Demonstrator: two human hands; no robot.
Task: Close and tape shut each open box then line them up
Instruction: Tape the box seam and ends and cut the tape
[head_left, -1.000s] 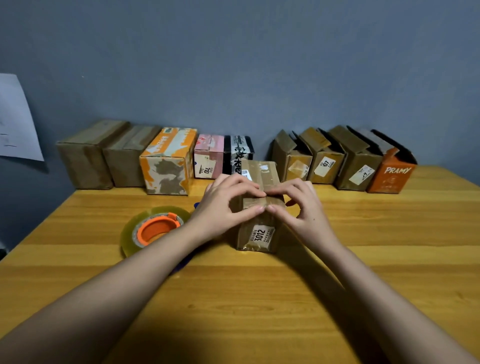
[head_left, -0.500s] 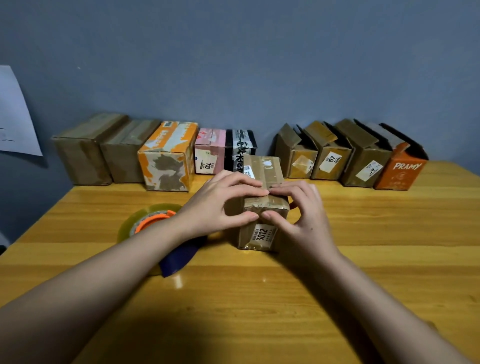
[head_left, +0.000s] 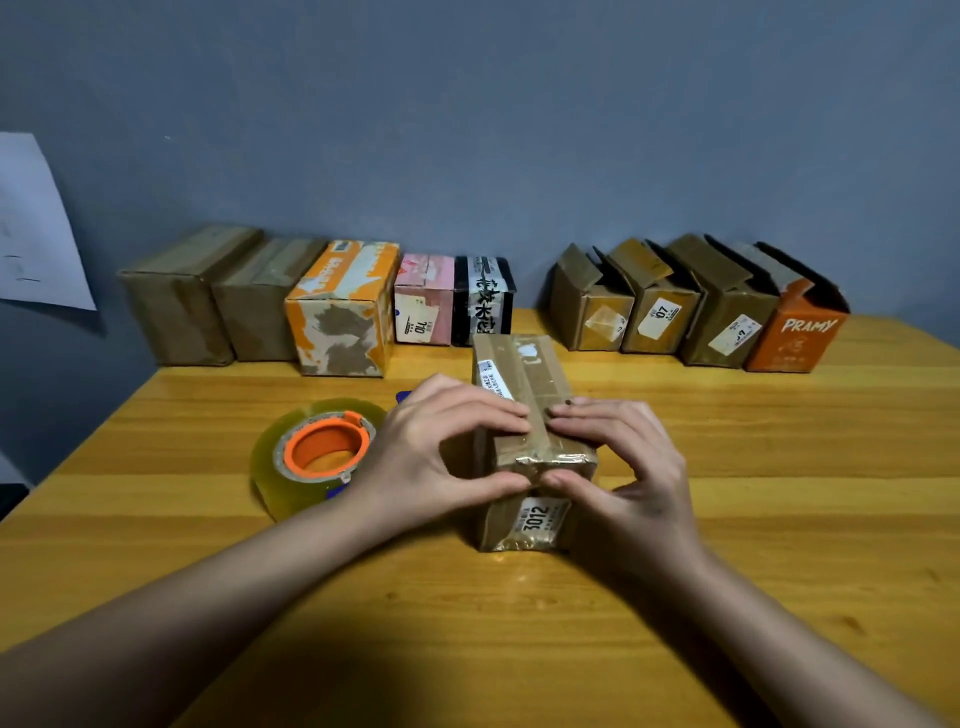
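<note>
Box: brown box (head_left: 524, 410), flaps closed, set mid-tabletop (head_left: 779, 467).
Left hand (head_left: 431, 457): curled over box's near end, thumb pressed on front.
Right hand (head_left: 623, 462): likewise curled, box gripped.
Tape roll (head_left: 311, 457): laid left of box.

You're at a wooden table (head_left: 779, 519), yellow-orange planks with visible grain, pushed against a plain grey-blue wall (head_left: 519, 130). White paper sheet (head_left: 36, 228) hangs on the wall, far left. Light is dim and even, with soft shadows on the near tabletop.
</note>
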